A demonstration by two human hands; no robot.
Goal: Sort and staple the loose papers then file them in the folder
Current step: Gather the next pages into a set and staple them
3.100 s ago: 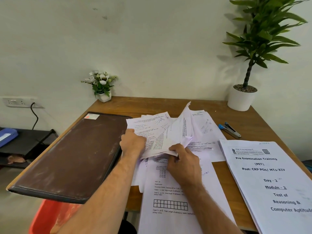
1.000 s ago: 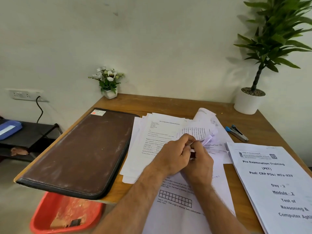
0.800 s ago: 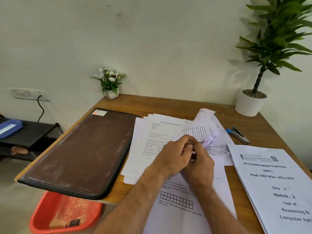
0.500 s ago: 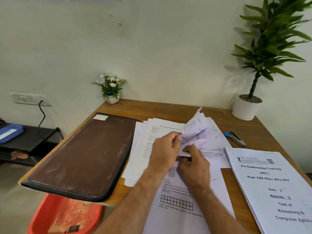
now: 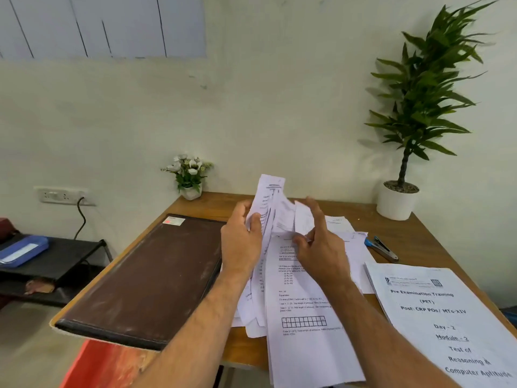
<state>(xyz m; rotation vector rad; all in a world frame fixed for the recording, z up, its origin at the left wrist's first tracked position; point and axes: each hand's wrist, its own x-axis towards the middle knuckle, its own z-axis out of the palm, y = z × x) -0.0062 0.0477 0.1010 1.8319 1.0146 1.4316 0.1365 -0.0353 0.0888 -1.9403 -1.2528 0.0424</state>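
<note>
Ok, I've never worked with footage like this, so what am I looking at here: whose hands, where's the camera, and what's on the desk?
There is no machine here. A person wears a camera on the head, looking forward and down at their own bare hands. The left hand grips a sheaf of papers lifted off the desk. The right hand is beside it, fingers spread against the sheets. More loose papers lie underneath. A closed brown folder sits on the left, a printed booklet on the right, and a stapler behind it, untouched. Two potted plants stand at the back.
</note>
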